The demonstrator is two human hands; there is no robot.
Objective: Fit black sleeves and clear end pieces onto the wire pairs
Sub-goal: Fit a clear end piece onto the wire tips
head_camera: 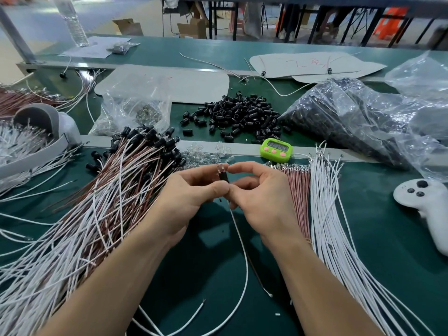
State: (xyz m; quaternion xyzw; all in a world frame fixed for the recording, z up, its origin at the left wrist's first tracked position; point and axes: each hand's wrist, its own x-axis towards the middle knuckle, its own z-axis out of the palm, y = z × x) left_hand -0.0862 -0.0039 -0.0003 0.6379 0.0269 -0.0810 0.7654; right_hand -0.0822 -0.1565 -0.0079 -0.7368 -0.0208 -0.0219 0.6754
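Left hand [194, 192] and right hand [259, 190] pinch a black plastic sleeve [223, 175] at mid-bench, seating its clear end piece [221, 167]; pressing it home likely follows.

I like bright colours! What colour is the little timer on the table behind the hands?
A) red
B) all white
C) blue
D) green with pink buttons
D: the timer has a bright green case with pink buttons, sitting just beyond both hands.

My fingertips [219, 189] are covering most of the small black plastic sleeve [223, 176]; the white game controller [426, 207] is running off-frame right.
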